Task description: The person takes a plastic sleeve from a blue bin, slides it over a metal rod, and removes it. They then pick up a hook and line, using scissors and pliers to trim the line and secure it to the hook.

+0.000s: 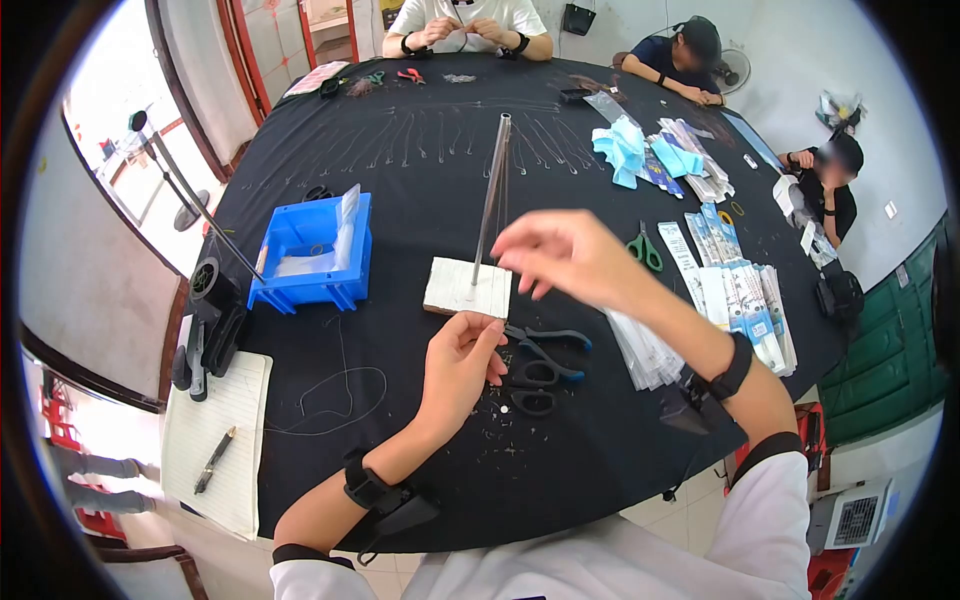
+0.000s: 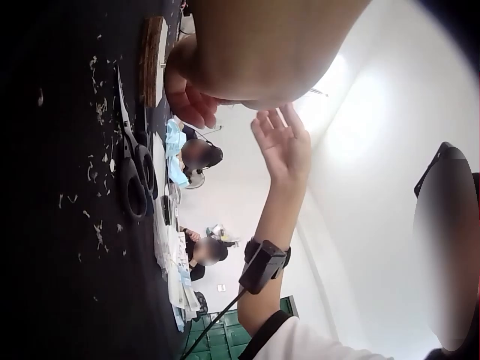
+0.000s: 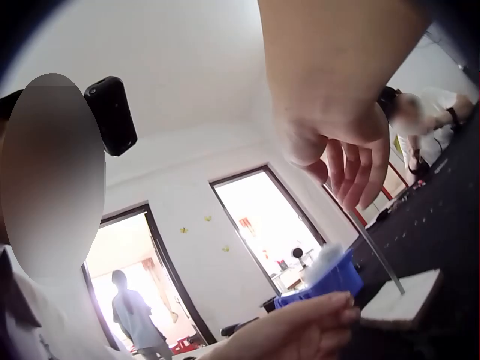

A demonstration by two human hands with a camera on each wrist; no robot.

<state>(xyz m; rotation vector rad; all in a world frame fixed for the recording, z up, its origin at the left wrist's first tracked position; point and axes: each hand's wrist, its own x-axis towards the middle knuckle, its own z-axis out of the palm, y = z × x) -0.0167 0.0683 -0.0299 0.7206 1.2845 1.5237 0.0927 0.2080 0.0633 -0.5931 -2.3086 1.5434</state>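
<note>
A thin metal rod (image 1: 490, 200) rises from a white-topped wooden block (image 1: 455, 285), with fine strands hanging from its top. My left hand (image 1: 458, 365) is at the block's near edge, its thumb and index fingertip close together; I cannot tell whether a thin strand is between them. Beside the rod, my right hand (image 1: 575, 258) is raised, blurred in the head view. Its fingers are spread and loosely bent in the left wrist view, with nothing seen in them. Pliers (image 1: 550, 345) and black-handled scissors (image 1: 535, 385) lie just right of my left hand.
A blue bin (image 1: 312, 255) stands left of the block, near a stapler (image 1: 195, 360), notebook (image 1: 225, 430) and pen (image 1: 215, 460). Long packets (image 1: 735, 300) and green scissors (image 1: 645, 247) lie right. Looped strands (image 1: 405, 140) line the table's far part. Several people sit around it.
</note>
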